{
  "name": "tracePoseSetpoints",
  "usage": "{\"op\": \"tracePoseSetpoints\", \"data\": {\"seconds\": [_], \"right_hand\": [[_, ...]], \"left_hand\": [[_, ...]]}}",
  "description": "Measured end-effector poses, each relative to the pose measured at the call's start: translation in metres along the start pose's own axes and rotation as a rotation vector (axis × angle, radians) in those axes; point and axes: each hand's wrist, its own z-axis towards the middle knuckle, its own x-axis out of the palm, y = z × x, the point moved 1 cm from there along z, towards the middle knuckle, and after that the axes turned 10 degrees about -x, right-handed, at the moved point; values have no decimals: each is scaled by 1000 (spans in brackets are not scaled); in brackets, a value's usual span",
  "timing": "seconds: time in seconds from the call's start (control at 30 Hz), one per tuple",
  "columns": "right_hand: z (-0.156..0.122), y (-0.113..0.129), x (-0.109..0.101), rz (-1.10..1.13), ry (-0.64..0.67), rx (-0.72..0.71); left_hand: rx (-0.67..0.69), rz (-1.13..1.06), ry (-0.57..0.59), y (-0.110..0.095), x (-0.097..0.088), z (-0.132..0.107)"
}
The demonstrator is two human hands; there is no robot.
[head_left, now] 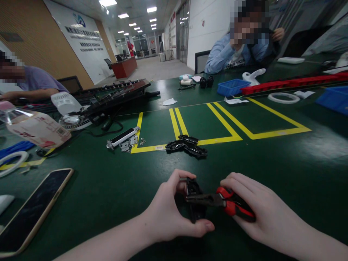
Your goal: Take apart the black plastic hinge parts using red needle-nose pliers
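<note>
My left hand (pixel 174 210) grips a small black plastic part (pixel 198 212) between thumb and fingers, just above the green table. In my right hand (pixel 250 203) is a pair of needle-nose pliers (pixel 227 201) with red and black handles. The pliers' jaws point left and lie across the black part; whether they pinch a piece of it I cannot tell. Beyond my hands, several similar black parts (pixel 187 145) lie in a small pile near a yellow tape line. A tiny pin (pixel 178 159) rests just in front of that pile.
At left lie a phone (pixel 32 210), a bottle (pixel 38 127) and metal brackets (pixel 129 144) beside a black-and-silver bar (pixel 123 137). Blue trays (pixel 232 87) and a long red strip (pixel 293 83) stand at the right. Two people sit across the table.
</note>
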Motion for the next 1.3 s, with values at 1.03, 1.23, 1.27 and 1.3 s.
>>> {"op": "tracePoseSetpoints", "data": {"seconds": [1.03,1.23,1.27,1.3], "right_hand": [[-3,-5,-3,-202,-12,-114],[-4,-9,0,-73,35,-70],[-3,-9,0,-37,50,-49],[-2,-8,-1,-7,65,-25]], "left_hand": [[-8,-17,14,-2,0,0],[12,34,-34,-2,1,-1],[6,46,-41,-2,1,-1],[0,56,-44,-1,1,-1]]}}
